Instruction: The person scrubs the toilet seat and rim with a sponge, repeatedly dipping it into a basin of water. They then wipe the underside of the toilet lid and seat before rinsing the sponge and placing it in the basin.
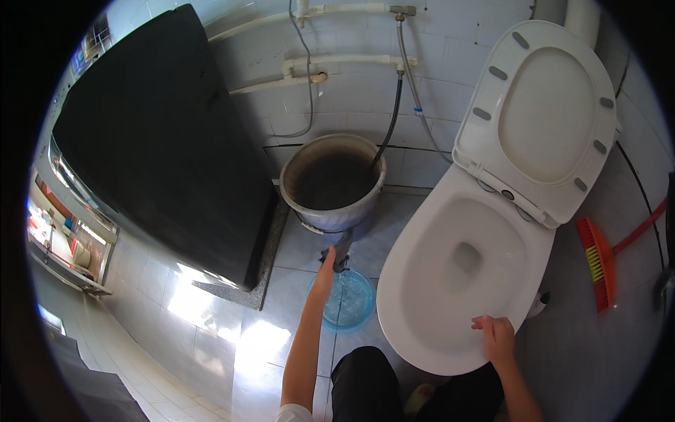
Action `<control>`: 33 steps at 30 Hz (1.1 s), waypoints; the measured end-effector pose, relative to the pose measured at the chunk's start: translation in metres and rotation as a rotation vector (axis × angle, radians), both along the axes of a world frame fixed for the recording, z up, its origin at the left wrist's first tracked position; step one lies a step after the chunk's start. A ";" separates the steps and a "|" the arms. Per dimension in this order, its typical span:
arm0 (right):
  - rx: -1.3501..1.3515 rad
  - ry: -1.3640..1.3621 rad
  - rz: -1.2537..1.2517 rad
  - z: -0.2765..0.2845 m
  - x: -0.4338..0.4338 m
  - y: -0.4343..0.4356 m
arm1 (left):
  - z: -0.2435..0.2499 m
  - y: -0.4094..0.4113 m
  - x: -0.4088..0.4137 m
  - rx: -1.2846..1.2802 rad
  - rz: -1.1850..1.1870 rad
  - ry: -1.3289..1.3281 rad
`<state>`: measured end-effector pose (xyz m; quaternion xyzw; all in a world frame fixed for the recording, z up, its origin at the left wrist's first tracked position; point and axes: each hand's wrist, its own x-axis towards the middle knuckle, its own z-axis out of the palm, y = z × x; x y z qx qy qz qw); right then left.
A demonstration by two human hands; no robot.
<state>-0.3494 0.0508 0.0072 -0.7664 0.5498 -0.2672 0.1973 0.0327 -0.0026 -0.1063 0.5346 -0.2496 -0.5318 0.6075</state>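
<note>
My left hand (325, 270) grips a dark grey wet-looking cloth (343, 252) just in front of the bucket. Beneath the cloth, a translucent blue basin (349, 308) sits on the tiled floor, with what looks like water in it. Behind it stands a pale plastic bucket (333, 213) filled with dark liquid, its wire handle hanging down the front. My right hand (498, 336) is over the front rim of a white toilet bowl (401, 295), fingers partly curled, and nothing shows in it. The toilet's seat and lid (548, 116) are raised.
A large black panel-like object (169, 147) rises on the left above a stone slab (232, 298). Pipes (348, 62) and flexible hoses (408, 68) run along the tiled wall, one black hose reaching into the bucket. A red and yellow brush (601, 264) lies right of the toilet.
</note>
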 end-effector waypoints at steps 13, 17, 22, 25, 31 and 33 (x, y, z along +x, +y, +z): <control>0.162 -0.140 -0.051 0.007 0.014 -0.002 | 0.124 0.017 -0.115 -0.427 -0.615 -1.573; 0.260 -0.641 0.066 -0.022 0.072 -0.029 | 0.132 0.042 -0.123 -0.443 -0.695 -1.383; 0.611 -0.761 -0.054 -0.033 0.179 -0.058 | 0.091 0.052 -0.121 -0.468 0.027 -0.678; 0.441 -0.687 -0.263 -0.034 0.210 -0.059 | 0.085 0.076 -0.130 -0.154 0.285 -0.803; 0.245 -0.558 -0.565 -0.043 0.196 -0.166 | 0.090 0.084 -0.169 -0.103 0.174 -0.967; 0.010 -0.465 -0.578 -0.043 0.187 -0.200 | 0.088 0.085 -0.163 -0.100 0.132 -0.983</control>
